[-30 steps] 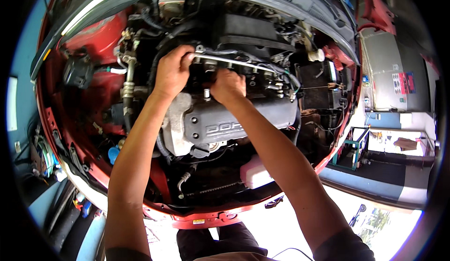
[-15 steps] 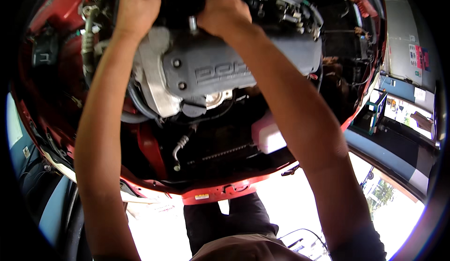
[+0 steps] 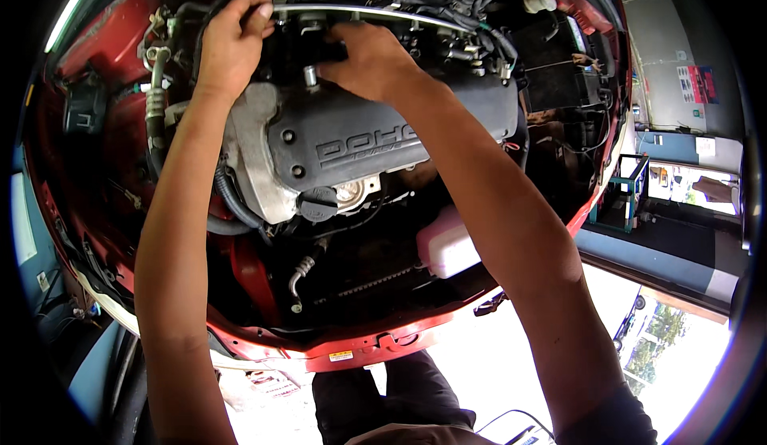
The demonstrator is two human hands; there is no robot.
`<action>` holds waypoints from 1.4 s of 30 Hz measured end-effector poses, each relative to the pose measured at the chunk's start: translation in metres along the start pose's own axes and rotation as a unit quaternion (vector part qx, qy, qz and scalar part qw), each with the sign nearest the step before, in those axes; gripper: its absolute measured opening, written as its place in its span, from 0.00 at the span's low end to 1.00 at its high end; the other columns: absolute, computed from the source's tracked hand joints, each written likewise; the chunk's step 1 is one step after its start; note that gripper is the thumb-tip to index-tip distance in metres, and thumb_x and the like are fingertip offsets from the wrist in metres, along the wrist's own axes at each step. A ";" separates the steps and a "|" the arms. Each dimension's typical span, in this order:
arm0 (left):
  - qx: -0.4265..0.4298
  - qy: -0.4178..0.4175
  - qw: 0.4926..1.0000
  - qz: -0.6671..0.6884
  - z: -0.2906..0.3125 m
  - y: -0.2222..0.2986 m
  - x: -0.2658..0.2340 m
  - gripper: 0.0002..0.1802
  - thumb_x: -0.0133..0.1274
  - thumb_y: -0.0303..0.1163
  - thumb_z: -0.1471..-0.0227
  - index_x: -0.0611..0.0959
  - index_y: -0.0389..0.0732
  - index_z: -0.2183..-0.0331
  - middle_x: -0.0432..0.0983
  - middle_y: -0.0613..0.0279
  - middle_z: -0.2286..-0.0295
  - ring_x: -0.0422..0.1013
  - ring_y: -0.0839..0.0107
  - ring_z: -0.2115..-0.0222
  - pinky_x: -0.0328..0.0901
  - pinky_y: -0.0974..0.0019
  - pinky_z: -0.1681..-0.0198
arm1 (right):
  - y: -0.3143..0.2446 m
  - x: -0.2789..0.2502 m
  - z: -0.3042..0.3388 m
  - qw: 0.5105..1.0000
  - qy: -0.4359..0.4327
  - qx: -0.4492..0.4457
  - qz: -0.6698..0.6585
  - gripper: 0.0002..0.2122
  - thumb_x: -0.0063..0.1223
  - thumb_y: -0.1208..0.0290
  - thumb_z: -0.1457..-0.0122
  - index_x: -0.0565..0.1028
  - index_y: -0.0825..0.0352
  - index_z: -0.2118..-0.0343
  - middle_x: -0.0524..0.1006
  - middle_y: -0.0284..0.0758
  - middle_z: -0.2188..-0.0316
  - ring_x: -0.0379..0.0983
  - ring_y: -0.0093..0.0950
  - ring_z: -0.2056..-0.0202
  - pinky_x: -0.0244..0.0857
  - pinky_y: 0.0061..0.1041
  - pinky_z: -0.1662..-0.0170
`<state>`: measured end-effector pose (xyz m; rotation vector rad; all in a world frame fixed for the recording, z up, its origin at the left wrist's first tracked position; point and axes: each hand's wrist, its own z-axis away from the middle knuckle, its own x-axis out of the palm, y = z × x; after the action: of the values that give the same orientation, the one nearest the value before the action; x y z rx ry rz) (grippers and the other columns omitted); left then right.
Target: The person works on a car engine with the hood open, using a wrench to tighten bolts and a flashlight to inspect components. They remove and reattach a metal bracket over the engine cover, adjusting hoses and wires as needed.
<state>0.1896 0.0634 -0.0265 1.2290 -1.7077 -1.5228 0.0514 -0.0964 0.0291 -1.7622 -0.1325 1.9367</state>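
Observation:
My left hand (image 3: 233, 45) is at the left end of a long silver rail (image 3: 367, 15) across the back of the engine. Its fingers are curled with the thumb pressed in; what they pinch, if anything, is hidden. My right hand (image 3: 371, 60) reaches over the black engine cover (image 3: 391, 121), thumb and forefinger apart above a dark gap. The thumb is close to a short upright silver cylinder (image 3: 311, 76); whether they touch I cannot tell. The other right fingers are partly hidden behind the hand.
A grey metal housing (image 3: 260, 149) and black round cap (image 3: 318, 204) are in front. A white-pink reservoir (image 3: 449, 244) stands beside my right forearm. The red front crossmember (image 3: 367, 349) runs before my legs. Hoses and wiring (image 3: 499, 41) crowd the back right.
The view has shifted, so more of the engine's back and the silver rail shows. My right hand's thumb and forefinger now show apart. Both hands stay around the rail area.

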 end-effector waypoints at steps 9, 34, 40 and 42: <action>-0.019 -0.001 1.000 -0.018 0.002 0.001 -0.011 0.10 0.52 0.28 0.36 0.79 0.34 0.55 0.79 0.62 0.66 0.77 0.74 0.66 0.74 0.69 0.58 | 0.200 -0.111 0.048 0.873 0.361 0.168 -0.283 0.19 0.55 0.57 0.36 0.80 0.73 0.60 0.83 0.36 0.65 0.75 0.26 0.64 0.67 0.27 0.54; -0.094 0.000 0.995 0.028 0.012 -0.001 -0.046 0.12 0.55 0.26 0.38 0.78 0.37 0.53 0.77 0.68 0.63 0.76 0.74 0.62 0.75 0.65 0.54 | 0.312 -0.056 -0.035 0.824 -0.114 0.064 -0.551 0.20 0.64 0.60 0.40 0.79 0.73 0.54 0.82 0.33 0.67 0.76 0.19 0.68 0.71 0.21 0.62; -0.091 -0.035 0.994 0.050 0.014 -0.006 -0.061 0.15 0.55 0.22 0.40 0.78 0.33 0.51 0.78 0.61 0.62 0.78 0.68 0.62 0.76 0.62 0.52 | 0.308 -0.052 -0.021 0.760 -0.096 0.023 -0.643 0.21 0.61 0.65 0.39 0.75 0.73 0.48 0.82 0.33 0.66 0.78 0.19 0.69 0.74 0.16 0.65; -0.103 -0.027 0.993 0.057 0.011 0.005 -0.053 0.15 0.55 0.21 0.42 0.79 0.31 0.52 0.79 0.60 0.62 0.79 0.67 0.62 0.76 0.63 0.51 | 0.311 -0.051 -0.022 0.772 -0.085 -0.010 -0.630 0.19 0.58 0.64 0.38 0.76 0.73 0.50 0.81 0.33 0.68 0.77 0.19 0.71 0.73 0.17 0.69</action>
<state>0.2021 0.1151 -0.0145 0.9777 -1.5799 -1.6287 -0.0206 -0.3929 -0.0537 -0.9422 -1.0869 1.0144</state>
